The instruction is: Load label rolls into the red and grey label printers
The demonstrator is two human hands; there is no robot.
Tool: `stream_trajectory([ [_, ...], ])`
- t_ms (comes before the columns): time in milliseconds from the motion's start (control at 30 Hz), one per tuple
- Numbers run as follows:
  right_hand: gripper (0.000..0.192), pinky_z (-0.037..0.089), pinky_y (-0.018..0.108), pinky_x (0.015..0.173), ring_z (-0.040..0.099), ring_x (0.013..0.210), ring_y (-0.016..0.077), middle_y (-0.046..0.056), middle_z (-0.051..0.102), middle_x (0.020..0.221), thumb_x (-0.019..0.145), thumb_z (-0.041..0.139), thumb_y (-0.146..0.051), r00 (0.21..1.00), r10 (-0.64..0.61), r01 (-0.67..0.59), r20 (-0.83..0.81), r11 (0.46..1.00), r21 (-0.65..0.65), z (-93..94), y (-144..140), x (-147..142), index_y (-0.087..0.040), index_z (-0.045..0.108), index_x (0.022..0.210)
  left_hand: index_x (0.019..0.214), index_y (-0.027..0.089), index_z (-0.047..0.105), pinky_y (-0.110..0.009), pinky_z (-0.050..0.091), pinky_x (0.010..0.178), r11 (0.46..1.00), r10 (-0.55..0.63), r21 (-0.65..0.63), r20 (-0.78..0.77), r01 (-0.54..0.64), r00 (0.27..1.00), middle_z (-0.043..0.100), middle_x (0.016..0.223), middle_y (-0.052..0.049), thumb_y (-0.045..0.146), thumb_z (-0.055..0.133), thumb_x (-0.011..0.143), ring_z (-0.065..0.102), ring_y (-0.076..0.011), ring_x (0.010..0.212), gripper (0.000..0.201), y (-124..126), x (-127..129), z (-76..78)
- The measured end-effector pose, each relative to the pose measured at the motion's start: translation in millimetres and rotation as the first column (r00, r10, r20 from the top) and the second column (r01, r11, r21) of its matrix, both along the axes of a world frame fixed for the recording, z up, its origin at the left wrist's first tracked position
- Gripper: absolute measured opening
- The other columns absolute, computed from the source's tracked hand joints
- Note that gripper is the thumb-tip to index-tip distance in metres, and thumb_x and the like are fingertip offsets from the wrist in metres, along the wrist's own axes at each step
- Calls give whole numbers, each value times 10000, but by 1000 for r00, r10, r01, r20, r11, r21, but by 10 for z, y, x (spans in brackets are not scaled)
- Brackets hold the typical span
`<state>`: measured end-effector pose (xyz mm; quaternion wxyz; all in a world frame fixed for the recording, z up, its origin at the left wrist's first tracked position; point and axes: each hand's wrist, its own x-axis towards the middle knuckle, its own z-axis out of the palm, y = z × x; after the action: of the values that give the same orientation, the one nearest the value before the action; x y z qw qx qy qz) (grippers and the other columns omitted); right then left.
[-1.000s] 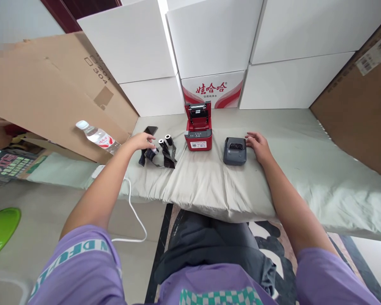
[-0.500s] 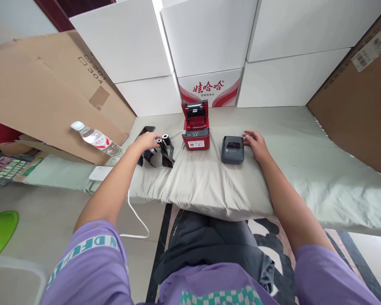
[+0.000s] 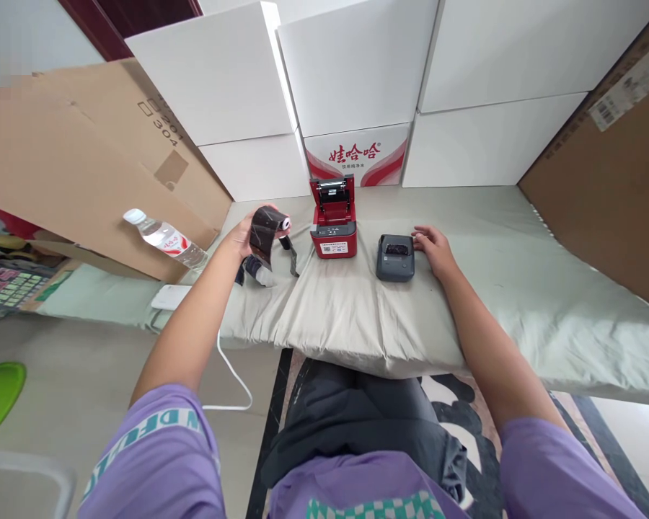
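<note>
My left hand is closed around a roll of glossy black film with a white core, held just above the cloth. A loose flap of the film hangs from it. Below lie another dark roll with a trailing strip and a dark-and-pale rolled item, partly covered. To the right stands a small red label printer with its lid raised. My right hand rests on the cloth, fingers apart, fingertips at the right side of a dark grey compact printer.
A water bottle leans by a large cardboard sheet on the left. Near my left forearm lies a white device with a cable. White boxes line the back, and a brown carton stands at right.
My left hand has lifted the black film roll from the group on the cloth and turned it, so its flap now hangs in front. My right hand stays beside the grey printer.
</note>
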<state>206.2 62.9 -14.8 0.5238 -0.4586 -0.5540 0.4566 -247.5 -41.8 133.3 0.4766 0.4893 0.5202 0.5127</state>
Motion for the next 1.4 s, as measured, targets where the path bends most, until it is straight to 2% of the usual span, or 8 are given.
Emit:
stream_trajectory([
  [200, 435, 636, 501, 1003, 687, 951, 222, 58, 702, 1079, 757, 762, -534, 1000, -1, 1, -6, 1000, 5, -12, 6, 3, -272, 681, 1095, 944, 209, 652, -510, 636, 975, 996, -84, -17, 114, 86, 990, 791, 999, -71, 471, 833, 770, 756, -312, 1102, 363, 220, 283, -36],
  [467, 465, 641, 475, 949, 683, 967, 235, 62, 694, 1093, 740, 760, -573, 1000, 4, -4, 23, 1000, -5, 15, -8, -14, -282, 668, 1090, 960, 191, 659, -251, 500, 592, 999, -35, -24, -103, 32, 994, 734, 872, -43, 461, 896, 689, 714, -168, 721, 451, 596, 651, -76],
  [633, 459, 640, 476, 949, 686, 969, 236, 67, 697, 1101, 746, 759, -567, 1000, 12, -12, 23, 1000, -5, 21, -12, -15, -280, 665, 1092, 917, 168, 698, -271, 560, 770, 993, -113, -65, -230, 100, 967, 728, 904, -28, 299, 898, 631, 691, -152, 823, 373, 697, 813, -10],
  [833, 461, 641, 482, 957, 688, 966, 233, 73, 706, 1106, 757, 755, -565, 999, 1, -1, 35, 1000, -9, 19, -9, -20, -272, 675, 1104, 1398, 211, 602, -343, 581, 796, 997, -16, -78, -265, -5, 964, 694, 994, -37, 216, 791, 780, 681, -161, 794, 647, 789, 848, -4],
  [967, 473, 635, 483, 973, 688, 964, 232, 77, 711, 1113, 748, 763, -570, 1000, 1, 0, 27, 1000, -11, 24, -15, -26, -266, 685, 1102, 1247, 145, 670, -321, 554, 814, 996, -86, -5, -307, 89, 948, 712, 1105, -94, 259, 832, 765, 683, -173, 869, 521, 857, 779, -74],
  [1100, 468, 640, 495, 981, 692, 982, 240, 77, 721, 1142, 757, 765, -590, 999, 4, -3, 33, 1000, -10, 26, -20, -25, -276, 688, 1095, 1121, 130, 752, -342, 547, 866, 987, -124, 26, -521, 160, 845, 762, 1120, -111, 320, 814, 779, 689, -219, 947, 396, 927, 747, -131],
  [1267, 451, 628, 515, 1014, 696, 983, 245, 88, 716, 1131, 775, 757, -567, 999, 8, -8, 45, 1000, -8, 28, -21, -16, -269, 688, 1107, 1066, 172, 841, -397, 517, 1009, 981, -76, 39, -828, 191, 556, 811, 1103, -106, 302, 776, 814, 714, -297, 1027, 290, 1092, 806, -196],
  [1400, 453, 623, 505, 999, 683, 961, 241, 83, 709, 1101, 774, 759, -581, 999, 13, -12, 49, 1000, -7, 31, -23, -10, -277, 682, 1099, 980, 215, 857, -398, 506, 1038, 961, -59, 84, -870, 265, 490, 817, 1092, -102, 300, 780, 804, 714, -316, 1064, 209, 1267, 865, -276],
])
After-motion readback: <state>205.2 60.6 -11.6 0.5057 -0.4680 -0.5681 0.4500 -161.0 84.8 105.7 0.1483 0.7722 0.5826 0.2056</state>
